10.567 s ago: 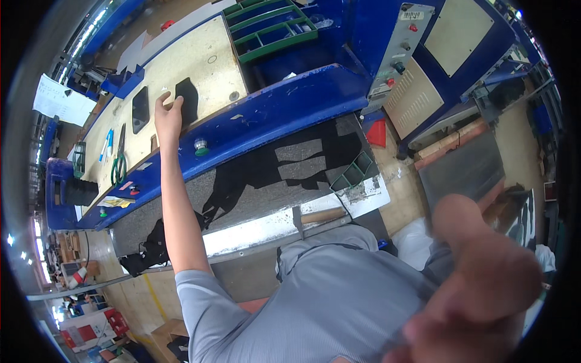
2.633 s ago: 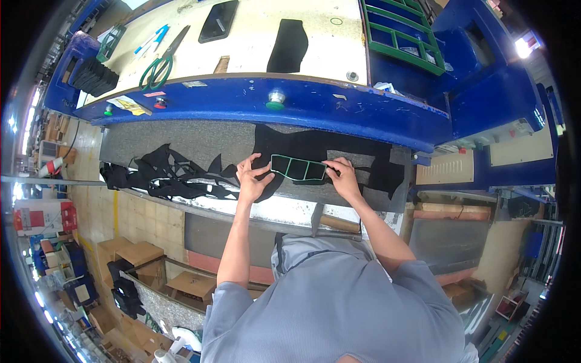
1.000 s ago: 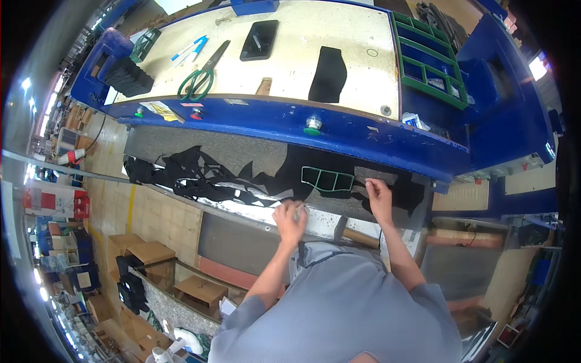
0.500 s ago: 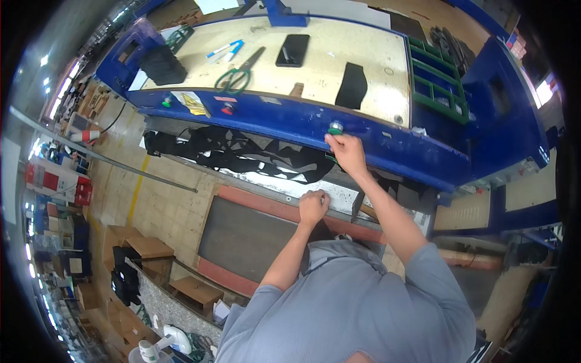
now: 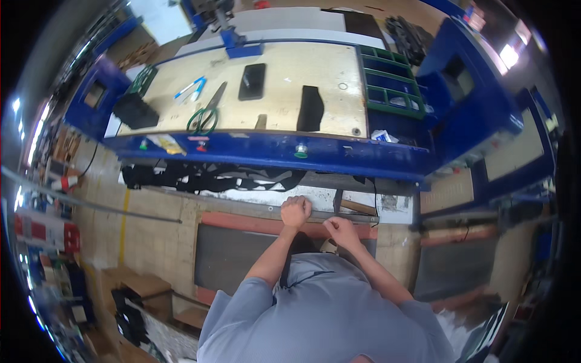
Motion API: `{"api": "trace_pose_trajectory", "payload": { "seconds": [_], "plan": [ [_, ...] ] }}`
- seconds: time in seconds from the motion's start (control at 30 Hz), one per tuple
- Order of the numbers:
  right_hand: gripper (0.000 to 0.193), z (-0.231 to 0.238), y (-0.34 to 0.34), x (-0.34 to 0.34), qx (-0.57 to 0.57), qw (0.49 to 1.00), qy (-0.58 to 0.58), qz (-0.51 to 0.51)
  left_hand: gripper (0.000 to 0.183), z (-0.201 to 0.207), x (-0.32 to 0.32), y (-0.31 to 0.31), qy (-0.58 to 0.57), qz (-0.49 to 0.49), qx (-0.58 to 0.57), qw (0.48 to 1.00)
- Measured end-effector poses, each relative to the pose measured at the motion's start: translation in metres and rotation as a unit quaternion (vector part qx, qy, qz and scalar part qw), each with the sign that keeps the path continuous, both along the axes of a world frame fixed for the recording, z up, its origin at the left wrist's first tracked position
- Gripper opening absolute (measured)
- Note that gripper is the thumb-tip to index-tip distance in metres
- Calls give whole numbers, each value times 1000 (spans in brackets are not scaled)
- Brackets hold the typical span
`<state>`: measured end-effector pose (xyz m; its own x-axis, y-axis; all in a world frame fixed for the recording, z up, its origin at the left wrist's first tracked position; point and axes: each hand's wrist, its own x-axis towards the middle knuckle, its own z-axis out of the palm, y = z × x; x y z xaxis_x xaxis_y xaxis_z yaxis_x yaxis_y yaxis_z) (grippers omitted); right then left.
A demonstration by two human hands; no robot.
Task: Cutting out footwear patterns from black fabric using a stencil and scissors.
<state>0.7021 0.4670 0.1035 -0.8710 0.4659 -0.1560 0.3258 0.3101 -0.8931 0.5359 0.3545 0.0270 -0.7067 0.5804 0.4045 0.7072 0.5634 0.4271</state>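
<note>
My left hand [image 5: 296, 212] is curled closed over the near edge of a white board [image 5: 257, 198] below the blue machine's front beam [image 5: 242, 147]. Nothing shows in its fingers. Close by on the right, my right hand [image 5: 340, 232] is also curled, apart from the left, with no object visible in it. A round green push button [image 5: 301, 150] sits on the beam above both hands. Black cut sheet scraps with many holes [image 5: 212, 178] lie under the beam, past the left hand.
On the machine's pale top lie green-handled scissors [image 5: 206, 118], a phone [image 5: 252, 81], a blue-white pen [image 5: 197, 91], a black strip [image 5: 310, 109] and a stack of black pieces [image 5: 135, 111]. A green divided tray [image 5: 393, 81] is at right. A dark mat [image 5: 225, 254] covers the floor below.
My right hand has left the green button and come down beside my left hand. The view has turned, so the machine's front beam now runs nearly level.
</note>
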Motion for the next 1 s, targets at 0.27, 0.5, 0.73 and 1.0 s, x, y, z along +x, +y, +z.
{"api": "trace_pose_trajectory", "payload": {
  "seconds": [0.27,0.5,0.73,1.0],
  "plan": [
    [29,-27,-48,-28,98,994,27,-43,10,7,-23,-85,-38,-46,4,998],
    [25,-75,-76,-36,236,962,-60,-127,18,-1,-24,-108,-54,-89,-38,994],
    [38,-84,-53,-52,245,954,-162,-59,21,-19,-12,-130,-116,-114,-67,984],
    [27,-66,-45,-71,57,972,12,-229,26,-12,-24,-150,-224,-176,-140,948]
  ]
}}
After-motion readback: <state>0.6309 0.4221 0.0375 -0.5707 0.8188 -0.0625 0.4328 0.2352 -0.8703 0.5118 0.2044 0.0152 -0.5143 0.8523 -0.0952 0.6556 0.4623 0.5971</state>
